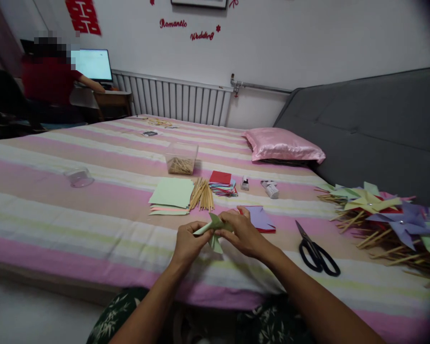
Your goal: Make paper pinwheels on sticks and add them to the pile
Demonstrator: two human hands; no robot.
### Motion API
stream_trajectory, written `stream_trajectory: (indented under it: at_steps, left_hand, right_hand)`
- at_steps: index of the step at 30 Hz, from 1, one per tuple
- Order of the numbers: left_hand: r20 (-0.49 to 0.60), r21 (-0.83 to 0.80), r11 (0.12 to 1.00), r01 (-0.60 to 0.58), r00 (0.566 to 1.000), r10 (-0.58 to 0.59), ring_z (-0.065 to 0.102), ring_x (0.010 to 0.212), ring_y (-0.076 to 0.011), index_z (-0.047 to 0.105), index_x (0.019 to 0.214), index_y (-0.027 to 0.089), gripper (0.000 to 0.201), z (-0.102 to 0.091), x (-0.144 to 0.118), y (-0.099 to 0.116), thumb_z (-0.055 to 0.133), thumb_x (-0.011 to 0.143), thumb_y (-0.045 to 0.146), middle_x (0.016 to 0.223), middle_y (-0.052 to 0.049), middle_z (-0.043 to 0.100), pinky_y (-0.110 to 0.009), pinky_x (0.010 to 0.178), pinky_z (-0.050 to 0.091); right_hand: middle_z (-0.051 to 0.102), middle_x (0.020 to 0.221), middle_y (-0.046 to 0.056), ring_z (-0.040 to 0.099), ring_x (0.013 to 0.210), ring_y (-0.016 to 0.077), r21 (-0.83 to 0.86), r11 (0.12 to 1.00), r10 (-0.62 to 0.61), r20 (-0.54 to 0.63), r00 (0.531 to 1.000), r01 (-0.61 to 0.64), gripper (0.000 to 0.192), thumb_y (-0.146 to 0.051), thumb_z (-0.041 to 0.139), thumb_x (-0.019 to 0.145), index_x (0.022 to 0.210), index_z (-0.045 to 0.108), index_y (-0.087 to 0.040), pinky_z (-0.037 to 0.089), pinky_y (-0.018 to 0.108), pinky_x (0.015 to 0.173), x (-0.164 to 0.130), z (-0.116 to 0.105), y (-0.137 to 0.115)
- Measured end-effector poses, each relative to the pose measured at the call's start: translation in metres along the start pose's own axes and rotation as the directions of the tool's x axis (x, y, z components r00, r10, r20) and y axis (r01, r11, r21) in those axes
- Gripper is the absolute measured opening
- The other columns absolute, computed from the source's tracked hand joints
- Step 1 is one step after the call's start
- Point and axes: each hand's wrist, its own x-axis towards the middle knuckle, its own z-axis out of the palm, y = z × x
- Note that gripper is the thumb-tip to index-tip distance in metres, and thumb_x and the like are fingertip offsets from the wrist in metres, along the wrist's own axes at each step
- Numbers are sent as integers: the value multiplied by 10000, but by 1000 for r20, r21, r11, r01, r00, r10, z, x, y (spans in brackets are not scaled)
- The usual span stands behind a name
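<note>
Both forearms reach forward over the striped pink bedspread (93, 210), wrists bent inward. The left hand (188, 243) and right hand (241, 234) meet, fingers pinched narrow on a folded pale-green paper piece (215, 228) held just above the bed edge. Black-handled scissors (317, 251) lie right of the right hand; wooden sticks (201, 194) lie beyond.
</note>
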Motion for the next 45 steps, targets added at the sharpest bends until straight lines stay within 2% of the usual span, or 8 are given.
stream_trajectory:
  at_steps: [8,15,26,35,37,40,42,45]
  left_hand:
    - [-7,-13,1000,3,1000,-3,517,500,-103,696,601,135,104,1,1,-2,710,551,225,541,-1,642,-193,496,378]
    - [-3,26,1000,-15,1000,15,526,510,-116,691,606,135,119,1,1,1,703,559,243,546,-4,640,-205,507,386]
    - [88,48,997,61,994,-65,471,467,-91,692,636,121,158,-3,4,-2,710,547,250,521,6,605,-196,477,326]
    - [249,61,995,78,964,-91,510,501,-101,688,678,117,245,-12,4,3,725,595,344,587,-11,627,-204,497,368]
    - [207,55,995,87,974,-97,562,553,-124,694,718,112,308,-19,8,4,697,633,408,646,-46,665,-219,536,408]
    - [4,62,994,93,996,-93,625,637,-164,693,759,102,408,-29,19,2,620,683,496,727,-105,704,-241,573,446]
    - [-98,179,982,62,994,-45,645,677,-182,683,796,95,450,-34,28,-3,570,707,521,774,-127,712,-247,572,457]
    - [-137,453,891,17,989,51,650,696,-193,670,865,100,419,-38,43,-13,542,726,474,828,-120,716,-248,553,459]
  right_hand:
    - [643,810,-11,559,796,163,38,999,-10,-10,1000,10,8,-205,562,830,831,566,-199,210,418,939,2,4,5]
    - [628,746,-21,552,734,141,35,999,-2,-2,1000,2,78,-194,544,841,766,565,-186,211,397,922,4,2,4]
    - [615,768,-4,539,757,161,-127,992,-17,-49,999,10,70,-249,549,821,808,568,-183,221,419,921,1,7,6]
    - [639,723,-20,565,706,146,33,999,36,27,999,-37,66,-217,595,783,746,605,-163,267,392,914,2,4,11]
    - [638,713,-12,561,695,147,82,995,56,57,997,-61,67,-200,598,772,723,609,-154,335,330,820,2,2,13]
    - [635,710,-1,553,677,139,161,984,50,151,987,-74,63,-180,602,756,703,612,-147,356,241,654,2,-1,14]
    - [629,697,-6,547,668,131,202,977,20,203,979,-62,70,-186,613,749,689,608,-150,345,220,614,1,-1,13]
    - [624,698,-16,540,665,123,245,969,-23,235,972,-36,61,-191,627,742,696,606,-157,336,210,600,-2,-2,7]
